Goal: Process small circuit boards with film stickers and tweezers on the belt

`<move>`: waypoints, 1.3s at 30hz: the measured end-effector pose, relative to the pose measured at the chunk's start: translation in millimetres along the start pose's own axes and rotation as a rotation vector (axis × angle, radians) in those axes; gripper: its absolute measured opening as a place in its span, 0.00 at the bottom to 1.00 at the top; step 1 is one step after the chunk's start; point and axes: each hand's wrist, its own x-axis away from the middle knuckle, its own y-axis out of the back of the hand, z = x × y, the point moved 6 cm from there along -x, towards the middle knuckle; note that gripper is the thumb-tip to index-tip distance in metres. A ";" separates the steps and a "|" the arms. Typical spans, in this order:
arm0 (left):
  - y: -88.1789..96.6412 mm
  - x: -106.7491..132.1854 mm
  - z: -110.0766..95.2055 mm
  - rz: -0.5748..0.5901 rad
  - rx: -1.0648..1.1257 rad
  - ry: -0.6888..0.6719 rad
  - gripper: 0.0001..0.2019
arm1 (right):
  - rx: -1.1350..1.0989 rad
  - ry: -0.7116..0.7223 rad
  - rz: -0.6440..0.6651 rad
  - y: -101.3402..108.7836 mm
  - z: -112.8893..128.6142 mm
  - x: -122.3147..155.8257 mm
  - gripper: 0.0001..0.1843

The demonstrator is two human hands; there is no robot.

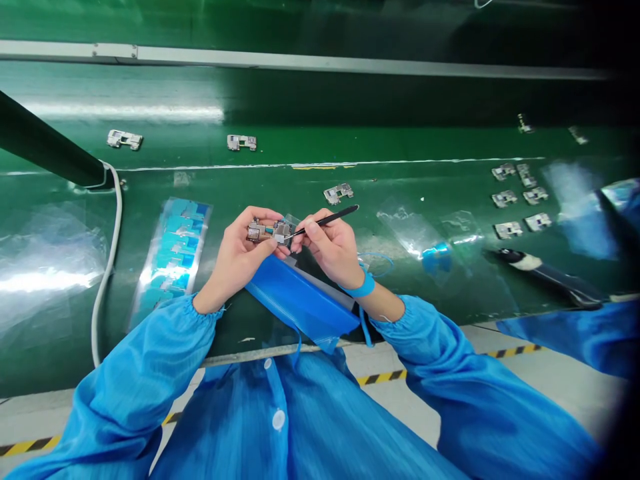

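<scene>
The left hand (245,253) is holding a small circuit board (280,231) above the green desk (300,192), its fingers gripping the edges. The right hand (333,247) is pinching black tweezers (335,217) between its fingers, the tips reaching the board's right end. Another board (339,194) is lying beyond the hands.

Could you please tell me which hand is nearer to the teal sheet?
Left: the left hand is just to the right of the teal sheet, holding a board; the right hand is farther right, holding tweezers.
</scene>
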 end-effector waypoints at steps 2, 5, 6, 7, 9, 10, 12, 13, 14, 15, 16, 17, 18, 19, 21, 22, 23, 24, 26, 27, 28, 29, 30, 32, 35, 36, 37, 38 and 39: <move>0.5 0.3 -0.1 -0.008 0.000 -0.002 0.16 | 0.005 0.007 -0.002 0.7 0.0 0.2 0.17; 0.7 0.2 -0.6 -0.014 -0.003 -0.004 0.16 | 0.003 0.026 0.001 1.2 0.5 0.0 0.15; 0.7 0.0 -0.7 -0.015 -0.005 -0.003 0.16 | 0.006 0.030 0.002 1.3 0.5 -0.1 0.15; 0.5 -0.3 -0.7 -0.014 -0.005 -0.002 0.16 | 0.012 0.031 0.000 1.5 0.5 -0.2 0.16; 0.4 -0.9 -0.7 -0.017 -0.005 -0.003 0.16 | 0.030 0.031 -0.005 1.7 0.4 -0.3 0.17; 0.4 -1.1 -0.7 -0.018 -0.005 -0.005 0.16 | 0.040 0.031 -0.007 1.6 0.4 -0.4 0.18; 0.3 -1.2 -0.6 -0.015 -0.007 -0.009 0.16 | 0.051 0.040 -0.003 1.1 0.9 -0.4 0.18; 0.3 -1.1 -0.5 -0.014 -0.010 -0.009 0.16 | 0.051 0.049 0.001 0.8 1.4 -0.4 0.17; 0.3 -1.0 -0.5 -0.013 -0.012 -0.010 0.16 | 0.049 0.059 0.003 0.7 2.0 -0.5 0.16; 0.4 -0.9 -0.4 -0.013 -0.013 -0.010 0.16 | 0.046 0.066 0.004 0.6 2.3 -0.5 0.16; 0.5 -0.8 -0.4 -0.014 -0.015 -0.011 0.17 | 0.047 0.070 0.004 0.7 2.5 -0.5 0.16; 0.5 -0.8 -0.4 -0.016 -0.018 -0.013 0.17 | 0.048 0.073 0.003 0.9 2.5 -0.5 0.16; 0.3 -0.8 -0.2 -0.018 -0.022 -0.015 0.17 | 0.050 0.075 0.003 1.0 2.4 -0.5 0.15; 0.1 -0.8 0.0 -0.021 -0.027 -0.017 0.17 | 0.051 0.078 0.005 0.9 2.5 -0.4 0.15; -0.3 -0.9 0.4 -0.031 -0.036 -0.024 0.17 | 0.050 0.091 0.009 0.6 3.0 -0.2 0.14; -0.3 -1.0 0.8 -0.038 -0.039 -0.029 0.17 | 0.050 0.097 0.009 0.5 3.3 -0.1 0.14; -0.3 -1.0 1.2 -0.045 -0.041 -0.034 0.17 | 0.055 0.099 0.006 0.5 3.5 0.0 0.14; -0.2 -1.1 1.6 -0.051 -0.040 -0.038 0.18 | 0.064 0.098 0.000 0.7 3.5 0.0 0.15; 0.1 -1.2 2.7 -0.055 -0.036 -0.041 0.18 | 0.086 0.089 -0.011 1.0 3.3 0.0 0.16; 0.3 -1.2 3.2 -0.055 -0.034 -0.038 0.18 | 0.094 0.086 -0.014 1.0 3.2 0.0 0.17; 0.4 -1.2 3.6 -0.052 -0.033 -0.035 0.18 | 0.100 0.084 -0.016 1.0 3.3 0.0 0.18; 0.6 -1.2 3.7 -0.049 -0.031 -0.033 0.19 | 0.103 0.084 -0.017 1.0 3.6 0.0 0.18; 0.5 -1.1 3.6 -0.044 -0.029 -0.030 0.19 | 0.105 0.084 -0.018 0.9 3.9 0.0 0.19; 0.1 -0.9 2.8 -0.033 -0.024 -0.026 0.19 | 0.112 0.078 -0.024 0.8 4.3 0.0 0.20; 0.0 -0.5 1.5 -0.037 -0.027 -0.024 0.18 | 0.122 0.061 -0.032 0.4 4.6 0.2 0.21; 0.1 -0.4 1.5 -0.042 -0.031 -0.021 0.18 | 0.125 0.057 -0.033 0.2 4.7 0.3 0.21; 0.2 -0.3 1.5 -0.047 -0.035 -0.019 0.18 | 0.128 0.056 -0.034 0.2 4.7 0.4 0.21; 0.2 -0.2 1.7 -0.048 -0.037 -0.017 0.18 | 0.130 0.057 -0.033 0.2 4.8 0.5 0.21; 0.2 -0.1 1.9 -0.047 -0.037 -0.016 0.18 | 0.131 0.058 -0.032 0.2 4.7 0.6 0.21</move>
